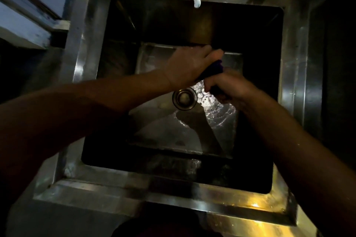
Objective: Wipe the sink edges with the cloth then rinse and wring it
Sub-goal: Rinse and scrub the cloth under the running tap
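Over the sink (pixel 292 90) basin, the left hand (pixel 189 65) and right hand (pixel 229 88) were both closed tight on the dark cloth (pixel 212 69), whose twisted length ran diagonally between them, above the drain (pixel 184 98).

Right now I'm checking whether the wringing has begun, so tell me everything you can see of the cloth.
The cloth is dark, purple-blue, and looks like soft fabric bunched into a short thick roll. Only a small stretch shows between the two fists: the left hand grips its upper end, the right hand its lower end. It slants over the sink basin, above and just right of the drain. It touches nothing but the hands. No dripping is discernible in the dim light.
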Motion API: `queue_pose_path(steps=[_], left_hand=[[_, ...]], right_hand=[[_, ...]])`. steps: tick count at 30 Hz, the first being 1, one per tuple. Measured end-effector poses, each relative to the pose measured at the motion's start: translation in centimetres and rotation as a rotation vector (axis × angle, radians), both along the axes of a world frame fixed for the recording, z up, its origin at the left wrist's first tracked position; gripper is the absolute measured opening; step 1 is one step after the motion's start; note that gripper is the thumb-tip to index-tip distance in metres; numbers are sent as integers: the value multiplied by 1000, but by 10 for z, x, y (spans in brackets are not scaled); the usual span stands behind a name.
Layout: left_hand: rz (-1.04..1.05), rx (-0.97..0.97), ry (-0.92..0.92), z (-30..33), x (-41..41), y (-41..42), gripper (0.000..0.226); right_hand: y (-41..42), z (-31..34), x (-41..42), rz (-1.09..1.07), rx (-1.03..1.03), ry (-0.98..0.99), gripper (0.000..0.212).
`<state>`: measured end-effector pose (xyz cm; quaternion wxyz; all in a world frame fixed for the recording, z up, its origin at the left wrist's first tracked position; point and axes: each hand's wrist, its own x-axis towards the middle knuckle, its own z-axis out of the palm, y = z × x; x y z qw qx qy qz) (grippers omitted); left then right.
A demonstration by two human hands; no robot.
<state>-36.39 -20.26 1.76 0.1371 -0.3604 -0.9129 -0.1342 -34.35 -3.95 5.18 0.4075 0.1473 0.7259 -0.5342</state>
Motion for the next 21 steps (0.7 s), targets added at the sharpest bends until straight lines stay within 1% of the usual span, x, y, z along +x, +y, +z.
queue_pose_path(steps=[3,4,5,7,9,10,11,12,14,15,16,17,18,19,21], left_hand=[[62,-34,-25,-3,23,1,55],[86,-33,-69,0,29,1,59],[119,-21,-151,4,32,1,58],[202,-32,-361,14,33,1,52],[240,-89,-564,23,29,-1,45],[238,-84,-672,28,26,-2,37],[242,-48,-774,33,24,-3,29],[258,12,-872,38,21,-3,26],[305,206,-1110,48,12,-8,20],[339,286,-1245,55,6,-12,15],[363,328,-1382,62,0,-15,12],[347,346,-1515,69,-4,-18,11],[290,358,-1632,75,-4,-20,11],[213,374,-1735,79,-1,-21,12],[67,369,-1917,84,15,-20,11]], right_hand=[[8,5,-12,231,-22,-97,8],[9,9,-13,272,-34,-126,5],[10,12,-14,290,-39,-150,2],[9,19,-16,334,-6,-166,14],[3,28,-19,426,97,-111,37],[0,34,-20,489,183,-15,52],[-1,42,-20,573,292,156,67],[0,51,-19,683,387,380,79],[2,70,-5,926,486,816,90],[5,74,3,1017,544,949,95],[7,76,11,1075,620,1039,100],[9,72,16,1090,694,1104,105],[10,67,19,1069,732,1168,108],[11,63,20,1032,722,1233,106],[13,56,21,979,617,1322,99]])
